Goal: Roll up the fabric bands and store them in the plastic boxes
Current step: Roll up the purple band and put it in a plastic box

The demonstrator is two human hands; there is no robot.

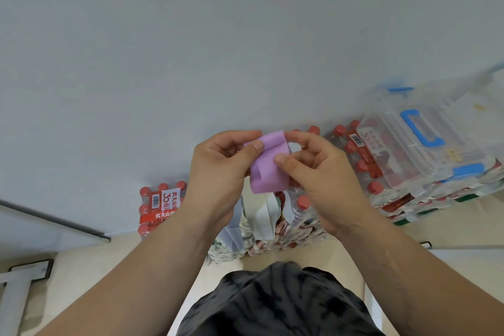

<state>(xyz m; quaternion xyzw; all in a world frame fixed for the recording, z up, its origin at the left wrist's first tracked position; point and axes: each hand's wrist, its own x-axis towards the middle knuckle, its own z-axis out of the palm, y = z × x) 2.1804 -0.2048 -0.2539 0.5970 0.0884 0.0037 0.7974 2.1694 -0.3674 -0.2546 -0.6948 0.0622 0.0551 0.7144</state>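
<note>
A purple fabric band (268,165) is held up in front of me, folded over on itself at its top. My left hand (218,169) pinches its left edge with thumb and fingers. My right hand (319,172) grips its right side, thumb pressed on the front. Below the hands hang white and pale bands (261,215), partly hidden by my wrists. A clear plastic box (425,144) with a blue handle and blue latches sits closed at the right, on top of bottle packs.
Shrink-wrapped packs of red-capped water bottles (158,204) stand along the grey wall, stacked higher at the right (362,155). A metal frame (24,275) lies on the beige floor at the lower left. My dark patterned shorts (275,303) fill the bottom centre.
</note>
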